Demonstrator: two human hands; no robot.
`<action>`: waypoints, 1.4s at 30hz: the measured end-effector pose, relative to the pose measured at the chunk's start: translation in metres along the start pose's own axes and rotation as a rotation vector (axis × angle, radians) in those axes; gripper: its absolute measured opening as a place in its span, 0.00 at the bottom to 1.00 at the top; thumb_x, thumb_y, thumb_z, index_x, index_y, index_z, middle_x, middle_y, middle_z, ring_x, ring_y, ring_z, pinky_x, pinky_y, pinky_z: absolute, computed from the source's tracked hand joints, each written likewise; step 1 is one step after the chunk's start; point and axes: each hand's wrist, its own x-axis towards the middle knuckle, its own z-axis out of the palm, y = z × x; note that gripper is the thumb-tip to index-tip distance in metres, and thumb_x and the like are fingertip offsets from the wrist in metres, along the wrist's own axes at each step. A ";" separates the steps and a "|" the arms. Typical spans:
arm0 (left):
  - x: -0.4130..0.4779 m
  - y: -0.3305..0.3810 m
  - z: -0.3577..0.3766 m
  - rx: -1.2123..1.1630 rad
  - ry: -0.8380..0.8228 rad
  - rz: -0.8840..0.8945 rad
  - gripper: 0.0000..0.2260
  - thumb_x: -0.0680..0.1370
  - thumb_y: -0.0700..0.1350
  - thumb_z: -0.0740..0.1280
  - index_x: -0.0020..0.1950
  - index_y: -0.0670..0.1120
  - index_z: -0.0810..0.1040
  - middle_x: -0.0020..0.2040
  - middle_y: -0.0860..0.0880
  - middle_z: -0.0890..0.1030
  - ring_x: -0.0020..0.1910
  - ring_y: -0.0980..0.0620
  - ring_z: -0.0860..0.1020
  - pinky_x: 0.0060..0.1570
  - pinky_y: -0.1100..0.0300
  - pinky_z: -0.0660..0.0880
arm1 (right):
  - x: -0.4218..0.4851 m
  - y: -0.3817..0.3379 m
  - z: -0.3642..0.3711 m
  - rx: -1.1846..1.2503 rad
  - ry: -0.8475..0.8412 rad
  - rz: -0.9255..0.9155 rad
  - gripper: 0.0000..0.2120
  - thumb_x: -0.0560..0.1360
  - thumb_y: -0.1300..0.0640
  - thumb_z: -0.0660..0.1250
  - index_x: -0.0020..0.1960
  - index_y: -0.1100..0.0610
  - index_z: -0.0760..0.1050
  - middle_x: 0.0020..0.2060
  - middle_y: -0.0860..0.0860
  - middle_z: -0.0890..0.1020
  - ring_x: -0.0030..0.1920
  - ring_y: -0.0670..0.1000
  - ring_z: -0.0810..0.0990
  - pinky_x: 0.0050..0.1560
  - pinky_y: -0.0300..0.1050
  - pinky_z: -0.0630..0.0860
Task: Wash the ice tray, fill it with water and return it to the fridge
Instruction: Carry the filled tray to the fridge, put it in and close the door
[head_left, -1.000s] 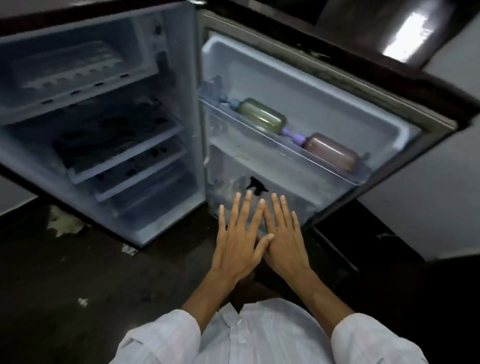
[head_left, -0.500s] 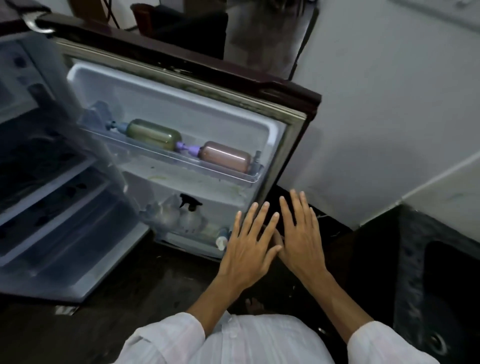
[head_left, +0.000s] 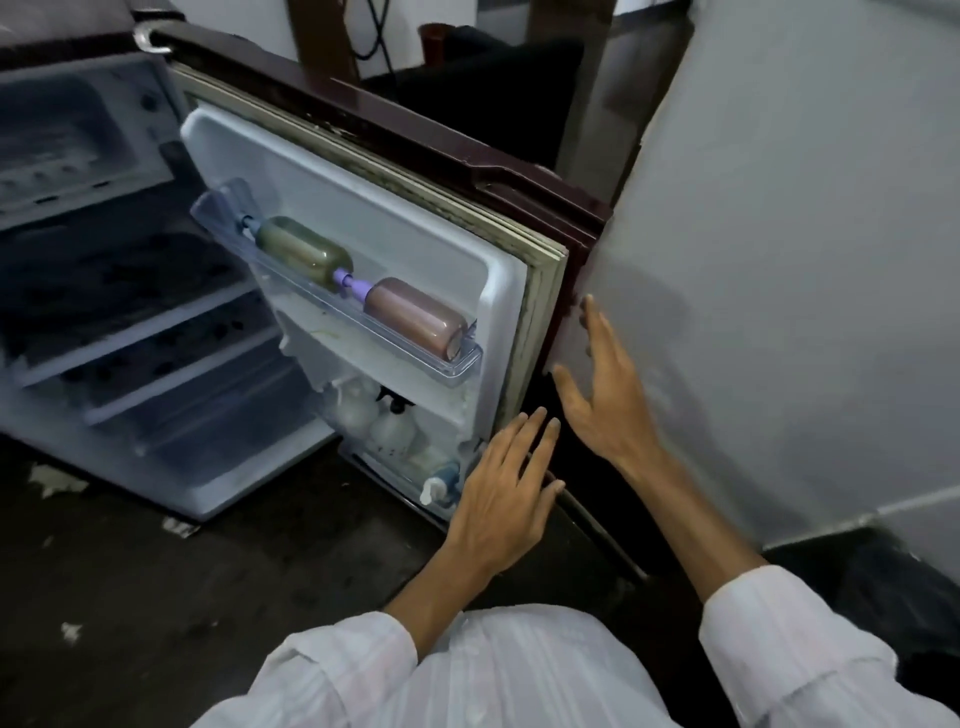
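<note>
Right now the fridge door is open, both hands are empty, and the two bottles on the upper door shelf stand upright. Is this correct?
Not quite: the green bottle and the pink bottle lie on their sides there, as the head view shows. The fridge door is open and the left hand and right hand are empty.

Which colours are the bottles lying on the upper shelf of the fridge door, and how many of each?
olive-green clear plastic bottle, lying on its side: 1
pinkish-brown clear plastic bottle, lying on its side: 1
Total: 2
</note>
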 end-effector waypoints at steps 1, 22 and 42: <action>0.001 0.003 0.002 0.007 0.001 -0.015 0.27 0.83 0.51 0.60 0.80 0.42 0.60 0.79 0.41 0.64 0.77 0.43 0.64 0.73 0.47 0.67 | 0.003 0.001 0.001 0.031 -0.014 0.000 0.37 0.79 0.59 0.66 0.80 0.53 0.49 0.78 0.51 0.58 0.77 0.49 0.59 0.75 0.50 0.63; -0.006 0.054 0.001 -0.304 0.233 -0.405 0.29 0.82 0.46 0.63 0.81 0.45 0.55 0.81 0.47 0.60 0.80 0.55 0.58 0.76 0.65 0.56 | -0.018 -0.004 -0.016 0.522 -0.296 -0.137 0.22 0.77 0.70 0.64 0.68 0.56 0.72 0.61 0.47 0.80 0.63 0.44 0.78 0.63 0.47 0.76; -0.037 0.010 -0.035 -0.325 0.647 -0.854 0.25 0.83 0.47 0.61 0.80 0.46 0.61 0.78 0.52 0.65 0.76 0.61 0.62 0.73 0.72 0.58 | 0.026 -0.074 0.050 0.461 -0.700 -0.273 0.19 0.72 0.61 0.74 0.63 0.56 0.78 0.53 0.46 0.84 0.54 0.40 0.82 0.54 0.32 0.75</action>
